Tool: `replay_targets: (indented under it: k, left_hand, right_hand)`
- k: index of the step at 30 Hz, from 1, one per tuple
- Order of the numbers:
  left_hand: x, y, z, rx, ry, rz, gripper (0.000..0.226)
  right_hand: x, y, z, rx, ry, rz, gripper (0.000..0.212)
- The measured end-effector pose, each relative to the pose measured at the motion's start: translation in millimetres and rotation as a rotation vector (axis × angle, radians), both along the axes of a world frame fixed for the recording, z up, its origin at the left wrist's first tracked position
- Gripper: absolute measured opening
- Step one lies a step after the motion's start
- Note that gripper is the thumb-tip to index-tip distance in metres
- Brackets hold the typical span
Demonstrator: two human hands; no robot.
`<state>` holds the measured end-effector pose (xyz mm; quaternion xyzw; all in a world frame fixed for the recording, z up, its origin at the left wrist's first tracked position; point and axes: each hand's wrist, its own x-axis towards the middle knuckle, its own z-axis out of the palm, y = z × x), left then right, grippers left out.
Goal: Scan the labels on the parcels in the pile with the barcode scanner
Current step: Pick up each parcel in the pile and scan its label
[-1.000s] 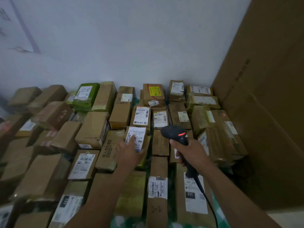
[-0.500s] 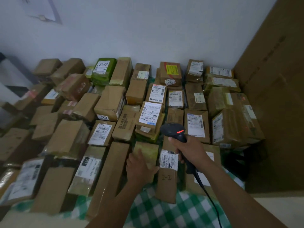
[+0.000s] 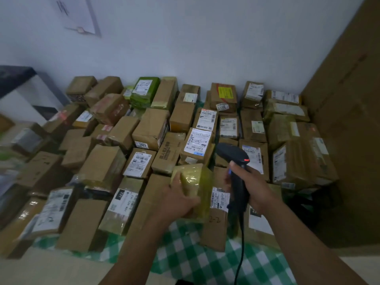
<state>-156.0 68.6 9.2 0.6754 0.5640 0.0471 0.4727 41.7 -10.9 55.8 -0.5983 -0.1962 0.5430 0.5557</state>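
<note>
Cloth (image 3: 185,264) in green and white checks lies nearest, with the scanner's cable (image 3: 241,239) hanging over it. Just beyond, the left hand (image 3: 178,202) grips a parcel wrapped in yellowish tape (image 3: 195,182), its fingers (image 3: 174,181) curled round the parcel's left edge. Just to the right, the right hand (image 3: 256,190) clasps the handle of the black barcode scanner (image 3: 232,153), whose head points away over the labelled boxes. Farther back, brown parcels (image 3: 150,130) crowd together up to the white wall (image 3: 205,48).
</note>
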Motion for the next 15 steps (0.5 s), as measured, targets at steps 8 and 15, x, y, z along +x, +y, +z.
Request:
replay_targets:
  k: [8, 15]
  left_hand:
    - [3.4, -0.6, 39.6, -0.485, -0.846, 0.252, 0.078]
    - [7.5, 9.3, 33.9, -0.572, -0.991, 0.208, 0.066]
  right_hand:
    - [6.3, -1.5, 15.9, 0.066, 0.229, -0.022, 0.046]
    - [13.5, -2.4, 27.9, 0.088, 0.236, -0.013, 0.043]
